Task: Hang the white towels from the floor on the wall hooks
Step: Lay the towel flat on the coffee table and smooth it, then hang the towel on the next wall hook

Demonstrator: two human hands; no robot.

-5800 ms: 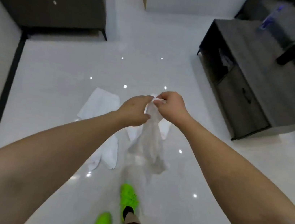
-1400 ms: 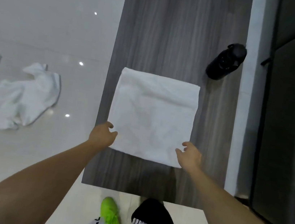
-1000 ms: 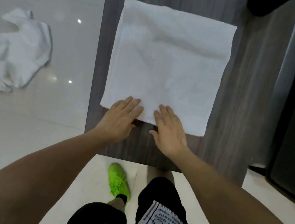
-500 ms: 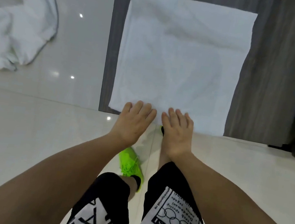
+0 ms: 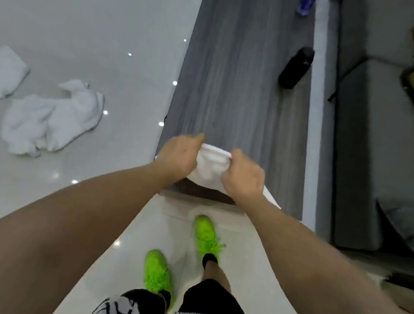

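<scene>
Lifting the white towel (image 5: 212,164) off the tabletop (image 5: 240,81), the left hand (image 5: 178,156) and right hand (image 5: 242,179) both pinch it. Next, it needs a wall hook.

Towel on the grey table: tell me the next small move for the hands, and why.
Probably lift the towel clear of the table. The left hand and right hand both grip its bunched top edge at the table's near end, so it seems gathered for carrying. No wall hooks are in view; two more towels lie on the floor.
</scene>
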